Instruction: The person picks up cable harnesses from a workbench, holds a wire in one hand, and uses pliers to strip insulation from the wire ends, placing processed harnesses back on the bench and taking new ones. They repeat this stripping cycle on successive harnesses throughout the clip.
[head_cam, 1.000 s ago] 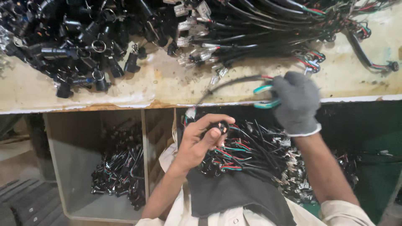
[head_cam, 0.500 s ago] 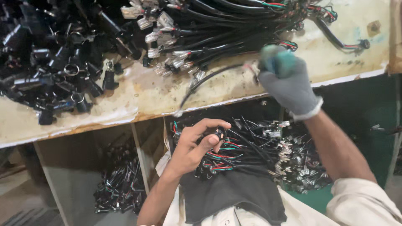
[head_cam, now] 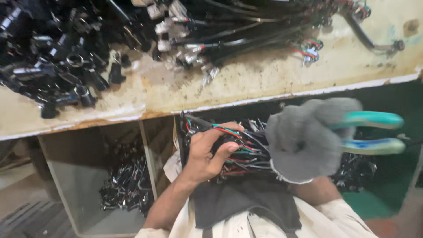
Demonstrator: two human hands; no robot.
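Below the table's (head_cam: 264, 83) front edge, our bare left hand (head_cam: 207, 154) grasped a bundle of thin coloured wires (head_cam: 246, 152); our grey-gloved right hand (head_cam: 304, 141) clenched teal-handled pliers (head_cam: 374, 132)

Bare left hand (head_cam: 207, 154), grey knit glove on right hand (head_cam: 304, 141), cream sleeves, dark apron.
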